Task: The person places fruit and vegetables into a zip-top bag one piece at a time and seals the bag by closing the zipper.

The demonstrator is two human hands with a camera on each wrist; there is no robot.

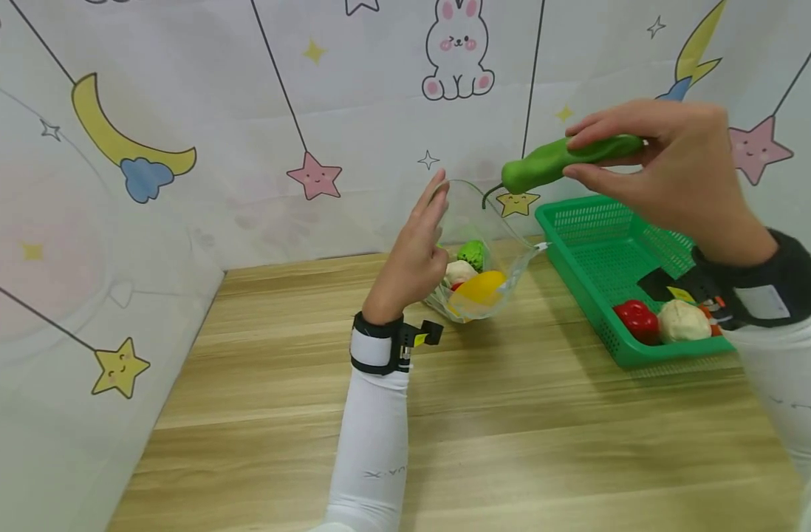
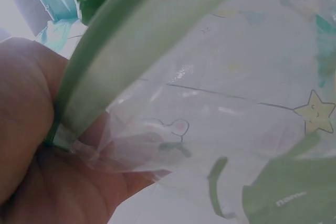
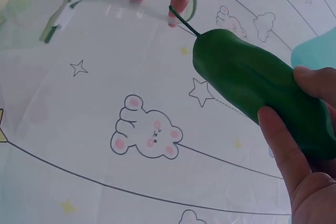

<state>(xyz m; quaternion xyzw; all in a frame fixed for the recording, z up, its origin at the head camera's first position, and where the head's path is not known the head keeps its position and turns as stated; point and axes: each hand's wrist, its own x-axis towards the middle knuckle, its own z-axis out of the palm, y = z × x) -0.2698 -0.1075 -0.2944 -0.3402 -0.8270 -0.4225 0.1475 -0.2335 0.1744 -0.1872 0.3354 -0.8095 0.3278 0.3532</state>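
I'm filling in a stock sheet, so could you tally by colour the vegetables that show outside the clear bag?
Green: 1 (long pepper, held in the right hand)
Red: 1 (red pepper in the green basket)
Cream: 1 (round vegetable beside it)
Orange: 1 (orange piece, mostly hidden)
Total: 4 showing

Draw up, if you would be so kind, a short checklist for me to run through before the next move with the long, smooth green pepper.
1. Green pepper secure in the right hand: ok, pinched between thumb and fingers.
2. Clear plastic zip bag steadied: ok, the left hand pinches its rim.
3. Bag mouth open: ok, the rim stands apart.
4. Pepper's body inside the bag: not ok, it is outside.
5. Thin, curved green stem past the rim: cannot tell; they overlap in view.
6. Room inside: probably ok; the rounded yellow item sits low.
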